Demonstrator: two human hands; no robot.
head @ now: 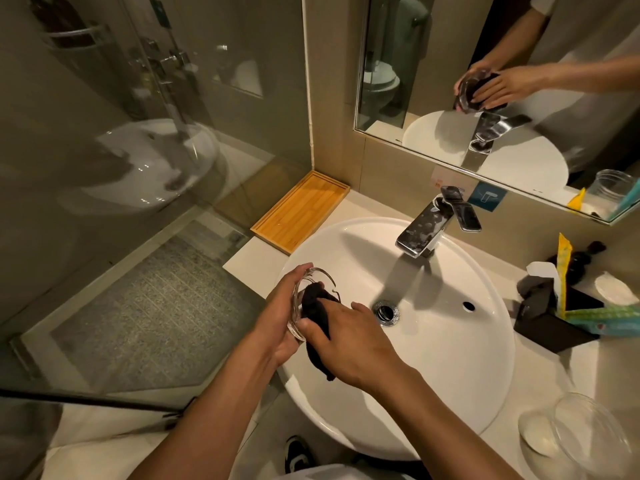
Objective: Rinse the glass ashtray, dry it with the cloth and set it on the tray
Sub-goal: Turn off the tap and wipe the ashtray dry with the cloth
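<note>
- The round clear glass ashtray [313, 299] was held on edge over the near-left rim of the round white ceramic basin [450, 358], open side facing right; tilting it that way gave the cloth access to the inside.
- The left hand [280, 317] was wrapped around the ashtray's outer wall and base, fingers curled over the top rim, clamped on the glass.
- The right hand [353, 344] was closed on the small black cloth [313, 306], pressing a wad of it into the ashtray's hollow; a loose tail of cloth hung below the hand.
- Judged step: drying, in progress. No water ran from the chrome tap [429, 226].
- The flat rectangular bamboo tray [301, 211] sat in the far-left corner of the desk, against the wall and the glass shower screen, just beside the basin's far-left rim. Nothing lay on it.
- Open room: the path from the hands to the tray ran over the basin rim and a bare strip of desk, with no object between.
- Caution: the desk's left edge dropped off close beside the tray, and the shower screen stood right against its long side, so the set-down should come from the right.
- The right end of the desk was crowded (black box, packets, glass bowl), well apart from the route.
</note>
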